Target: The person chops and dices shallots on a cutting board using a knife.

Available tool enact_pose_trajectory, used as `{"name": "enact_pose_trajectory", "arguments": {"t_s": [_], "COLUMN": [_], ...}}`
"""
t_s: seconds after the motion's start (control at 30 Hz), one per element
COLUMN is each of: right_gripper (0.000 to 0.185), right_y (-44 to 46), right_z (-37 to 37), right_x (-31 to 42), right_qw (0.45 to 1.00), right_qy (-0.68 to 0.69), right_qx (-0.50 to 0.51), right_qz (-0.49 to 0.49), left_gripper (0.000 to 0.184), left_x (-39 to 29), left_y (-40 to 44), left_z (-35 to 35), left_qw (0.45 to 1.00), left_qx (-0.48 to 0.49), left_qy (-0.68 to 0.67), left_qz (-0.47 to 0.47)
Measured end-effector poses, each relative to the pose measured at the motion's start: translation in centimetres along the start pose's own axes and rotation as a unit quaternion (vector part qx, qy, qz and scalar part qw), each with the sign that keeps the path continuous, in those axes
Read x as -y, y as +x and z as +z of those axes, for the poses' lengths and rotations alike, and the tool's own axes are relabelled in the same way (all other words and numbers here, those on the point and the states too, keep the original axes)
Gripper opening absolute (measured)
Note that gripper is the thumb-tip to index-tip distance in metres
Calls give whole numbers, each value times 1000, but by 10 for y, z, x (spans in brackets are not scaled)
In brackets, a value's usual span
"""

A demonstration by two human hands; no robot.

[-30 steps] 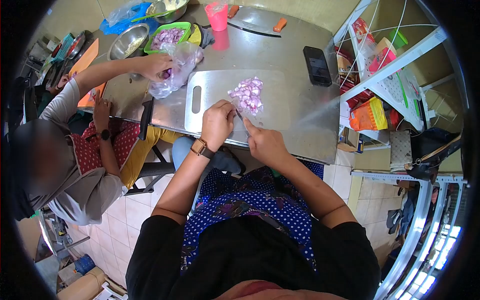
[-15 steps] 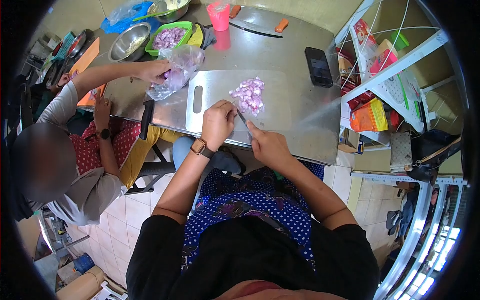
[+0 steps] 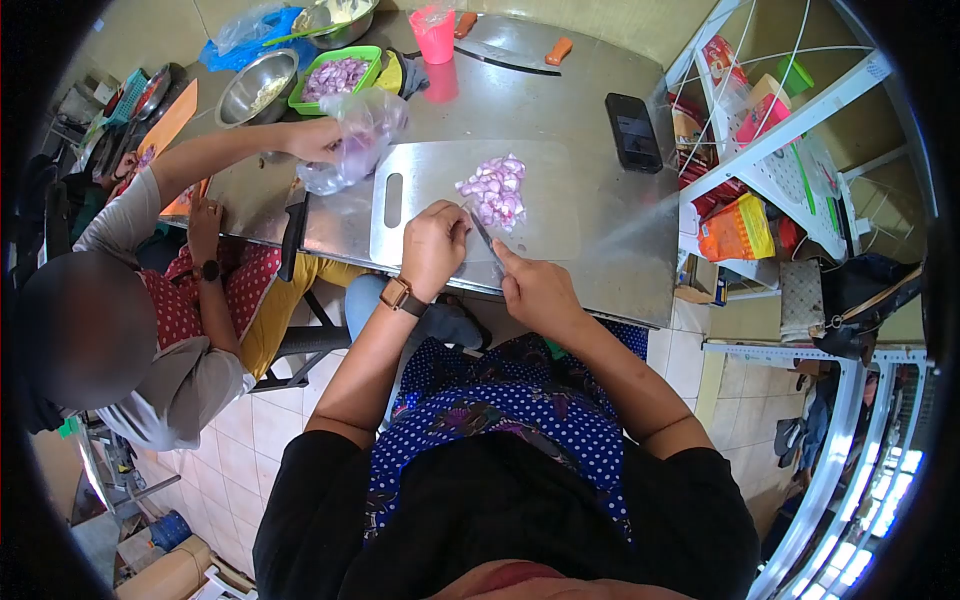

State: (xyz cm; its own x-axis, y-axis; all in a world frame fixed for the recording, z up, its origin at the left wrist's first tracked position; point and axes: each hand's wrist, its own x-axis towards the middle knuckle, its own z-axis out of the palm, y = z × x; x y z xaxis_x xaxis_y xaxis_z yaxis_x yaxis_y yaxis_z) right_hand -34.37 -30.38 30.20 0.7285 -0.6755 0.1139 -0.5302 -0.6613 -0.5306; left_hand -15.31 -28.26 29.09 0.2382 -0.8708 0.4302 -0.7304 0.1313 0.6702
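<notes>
My right hand [image 3: 540, 295] is wrapped round a knife [image 3: 484, 236], its blade angled up and left over the near part of a white cutting board [image 3: 550, 190]. Close to the blade tip, my left hand [image 3: 436, 245] has its fingers curled together; whatever they pinch is hidden, perhaps a small piece at the fingertips. Just beyond both hands lies a heap of peeled purple-white shallots [image 3: 495, 190] on the board.
Left of me, a co-worker's hand [image 3: 318, 140] reaches into a clear plastic bag [image 3: 362, 140]. Behind it stand a green basket [image 3: 375, 70] of shallots, a metal bowl [image 3: 235, 100] and a pink cup [image 3: 433, 45]. A phone [image 3: 633, 132] lies right; a black-handled knife [image 3: 294, 235] sits at the table edge.
The co-worker's hand has pushed further into the plastic bag, which shifted slightly. My hands and knife stay almost where they were, with the blade showing a little more.
</notes>
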Motion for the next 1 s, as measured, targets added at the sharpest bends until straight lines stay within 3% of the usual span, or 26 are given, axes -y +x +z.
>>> {"name": "enact_pose_trajectory", "arguments": {"t_s": [0.07, 0.27, 0.6, 0.77, 1.0], "right_gripper": [51, 51, 53, 54, 53], "right_y": [4, 22, 17, 5, 14], "right_z": [1, 9, 10, 5, 5], "right_x": [1, 2, -1, -1, 3], "right_qw": [997, 1000, 999, 1000, 999], "right_qy": [24, -21, -4, -16, 3], "right_qx": [-61, -6, -31, 9, -43], "right_qz": [-40, -16, -30, -8, -32], "left_gripper": [5, 5, 6, 5, 5], "left_x": [-1, 3, 2, 3, 1], "left_y": [1, 0, 0, 1, 2], "left_z": [0, 3, 2, 3, 0], "left_qw": [1000, 1000, 1000, 1000, 1000], "left_qx": [2, 2, 8, 6, 13], "left_qy": [1, 20, 10, 9, 9], "left_qz": [-1, 10, -5, -6, -2]}}
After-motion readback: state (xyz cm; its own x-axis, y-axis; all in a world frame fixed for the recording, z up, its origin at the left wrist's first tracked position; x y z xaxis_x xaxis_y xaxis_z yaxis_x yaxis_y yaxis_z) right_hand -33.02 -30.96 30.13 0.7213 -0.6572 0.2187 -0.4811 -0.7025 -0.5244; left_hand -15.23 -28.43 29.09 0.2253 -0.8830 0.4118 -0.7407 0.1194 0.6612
